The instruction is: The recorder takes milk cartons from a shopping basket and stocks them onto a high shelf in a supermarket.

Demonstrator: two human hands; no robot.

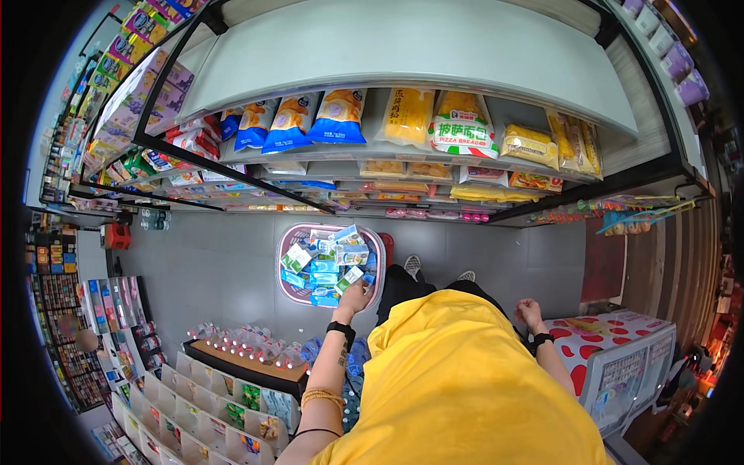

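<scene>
A pink-rimmed plastic basket stands on the floor, full of small drink cartons in blue, white and green. My left hand reaches over its near right rim. Its fingers touch a green-and-white carton lying on top of the pile; whether they grip it is partly hidden. Other cartons, such as a blue one and a white-and-blue one, lie at mixed angles. On the other side of my body, my right hand hangs with curled fingers and nothing visible in it, near a red-dotted chest freezer.
Ahead, a black-framed shelf unit holds bagged bread and snacks. A red object sits beside the basket, close to my legs. Behind me to the left are bottles on a low stand and a divided white rack. Grey floor surrounds the basket.
</scene>
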